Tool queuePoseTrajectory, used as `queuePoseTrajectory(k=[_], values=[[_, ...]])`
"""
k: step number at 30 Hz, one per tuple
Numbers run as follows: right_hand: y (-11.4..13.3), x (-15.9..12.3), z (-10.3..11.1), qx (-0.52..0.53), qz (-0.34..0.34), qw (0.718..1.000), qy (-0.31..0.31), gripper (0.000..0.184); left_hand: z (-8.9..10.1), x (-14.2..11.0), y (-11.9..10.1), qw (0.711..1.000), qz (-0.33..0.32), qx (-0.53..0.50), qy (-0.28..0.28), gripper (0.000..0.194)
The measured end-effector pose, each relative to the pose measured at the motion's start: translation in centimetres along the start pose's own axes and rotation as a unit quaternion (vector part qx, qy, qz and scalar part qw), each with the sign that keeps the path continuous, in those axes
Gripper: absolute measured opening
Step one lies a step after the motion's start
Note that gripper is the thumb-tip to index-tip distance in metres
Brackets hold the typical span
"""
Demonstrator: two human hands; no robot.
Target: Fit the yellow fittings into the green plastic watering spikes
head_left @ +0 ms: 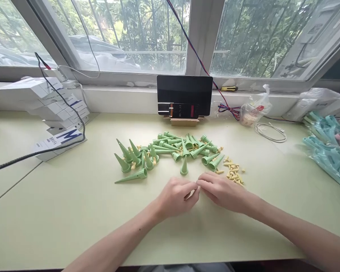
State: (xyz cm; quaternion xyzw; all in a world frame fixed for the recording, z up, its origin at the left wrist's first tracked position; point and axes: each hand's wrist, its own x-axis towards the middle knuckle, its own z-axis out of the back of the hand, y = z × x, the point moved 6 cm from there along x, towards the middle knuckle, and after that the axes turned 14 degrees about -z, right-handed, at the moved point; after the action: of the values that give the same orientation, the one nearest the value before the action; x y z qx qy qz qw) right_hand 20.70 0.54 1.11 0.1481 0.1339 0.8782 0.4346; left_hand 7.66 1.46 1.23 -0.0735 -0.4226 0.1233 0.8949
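Observation:
My left hand (179, 194) and my right hand (222, 190) meet fingertip to fingertip low over the table, both closed in a pinch. Whatever lies between the fingers is hidden. Just beyond them a green plastic cone (184, 167) stands upright on its wide end. Behind it spreads a heap of green cone-shaped spikes (170, 145), most lying on their sides. Several more green cones (125, 162) stand to the left, with small yellow pieces among them. Beside my right hand lies a pile of small yellow plastic pegs (234, 172).
White boxes (59, 141) are stacked at the left, with a black cable (73, 107) across them. A dark screen (185, 90) leans at the back. A plastic bag (255, 109), a coiled white cable (270, 132) and teal plastic packages (330, 147) are on the right.

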Motion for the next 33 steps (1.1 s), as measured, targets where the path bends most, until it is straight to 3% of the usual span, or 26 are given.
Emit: queuePoseTrajectory(k=[7,13,18,24,33], values=[[-0.1,-1.4,-0.6,0.129,-0.003,0.990,-0.065,0.021,0.8,0.6,-1.2,1.000,-0.015,-0.015,-0.003,0.031],[-0.3,-2.3,-0.5,0.238,-0.070,0.965,-0.081,0.025,0.6,0.5,-2.2,1.000,-0.020,-0.016,0.010,0.032],[-0.4,-2.8,0.2,0.220,-0.079,0.967,-0.103,0.032,0.1,0.4,-3.1,0.999,-0.025,-0.022,0.031,0.033],[-0.2,-2.7,2.1,0.137,-0.069,0.972,-0.179,0.028,-1.0,0.6,-3.8,0.996,-0.039,-0.014,0.080,0.038],[-0.6,-4.3,4.2,0.081,-0.016,0.965,-0.248,0.011,-3.8,0.3,-6.6,0.978,-0.154,0.024,0.137,0.033]])
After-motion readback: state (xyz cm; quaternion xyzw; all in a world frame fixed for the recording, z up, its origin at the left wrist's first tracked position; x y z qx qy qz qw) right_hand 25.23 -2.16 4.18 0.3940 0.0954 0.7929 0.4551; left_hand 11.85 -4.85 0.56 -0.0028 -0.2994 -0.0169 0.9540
